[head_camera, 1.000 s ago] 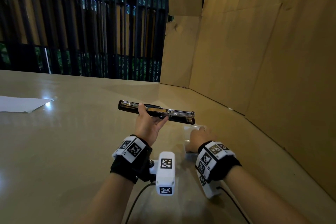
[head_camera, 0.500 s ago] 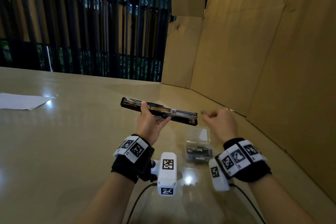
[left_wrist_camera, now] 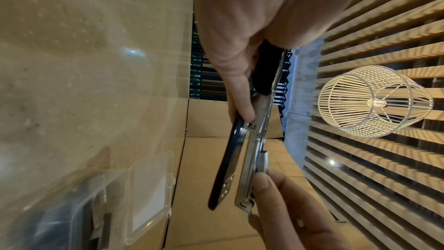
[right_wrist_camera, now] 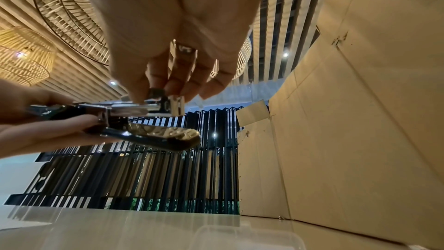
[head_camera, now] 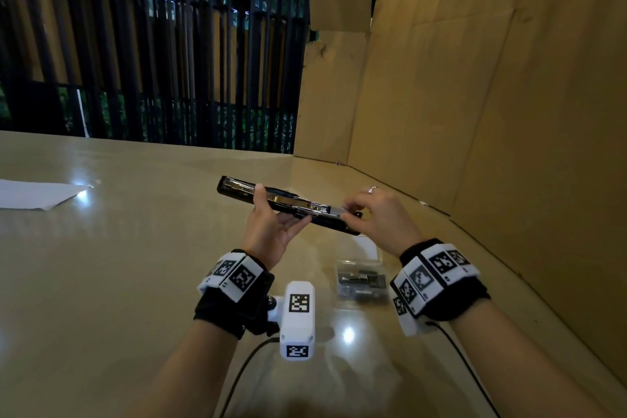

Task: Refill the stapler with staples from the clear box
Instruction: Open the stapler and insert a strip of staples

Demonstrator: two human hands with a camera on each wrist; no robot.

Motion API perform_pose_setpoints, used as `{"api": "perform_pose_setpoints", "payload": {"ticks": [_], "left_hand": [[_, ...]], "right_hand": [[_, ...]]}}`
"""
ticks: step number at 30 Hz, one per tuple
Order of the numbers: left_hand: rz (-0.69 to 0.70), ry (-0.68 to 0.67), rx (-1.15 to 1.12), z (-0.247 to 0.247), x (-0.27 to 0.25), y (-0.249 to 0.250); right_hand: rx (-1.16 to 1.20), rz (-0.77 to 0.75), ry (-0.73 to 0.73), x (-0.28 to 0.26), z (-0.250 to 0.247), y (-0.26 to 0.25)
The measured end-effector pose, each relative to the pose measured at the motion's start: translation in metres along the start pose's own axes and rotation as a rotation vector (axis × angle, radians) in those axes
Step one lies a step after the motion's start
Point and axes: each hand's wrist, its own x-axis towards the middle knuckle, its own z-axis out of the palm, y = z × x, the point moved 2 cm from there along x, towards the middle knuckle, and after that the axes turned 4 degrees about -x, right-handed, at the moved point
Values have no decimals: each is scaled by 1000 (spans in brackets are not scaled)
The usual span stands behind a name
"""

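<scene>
My left hand (head_camera: 281, 206) holds a black stapler (head_camera: 237, 187) swung open flat above the table, thumb on top and fingers beneath. The right hand (head_camera: 349, 212) is at the stapler's right end and pinches a short silver staple strip (right_wrist_camera: 176, 105) over the metal staple channel (right_wrist_camera: 129, 109). In the left wrist view the staple strip (left_wrist_camera: 263, 161) sits at the channel's tip by the right hand's fingertips (left_wrist_camera: 264, 183). The clear box (head_camera: 361, 276) lies open on the table below the hands, with dark staple strips inside.
A white sheet of paper (head_camera: 34, 193) lies at the table's far left. Cardboard walls (head_camera: 475, 112) stand along the right side and back corner. A black slatted screen (head_camera: 152, 61) runs behind the table. A cable (head_camera: 237, 380) trails from my left wrist.
The right hand lifted from the clear box and moved up and left to the stapler's right end, carrying a staple strip. The left hand kept the open stapler nearly still.
</scene>
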Motion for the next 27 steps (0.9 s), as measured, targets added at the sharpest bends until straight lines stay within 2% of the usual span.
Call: {"api": "perform_pose_setpoints", "payload": {"ticks": [12, 27], "left_hand": [[-1, 12, 10, -1, 0, 4], [9, 28, 41, 0, -1, 3]], "right_hand": [[95, 48, 31, -3, 3, 3], [178, 113, -33, -2, 7, 5]]}}
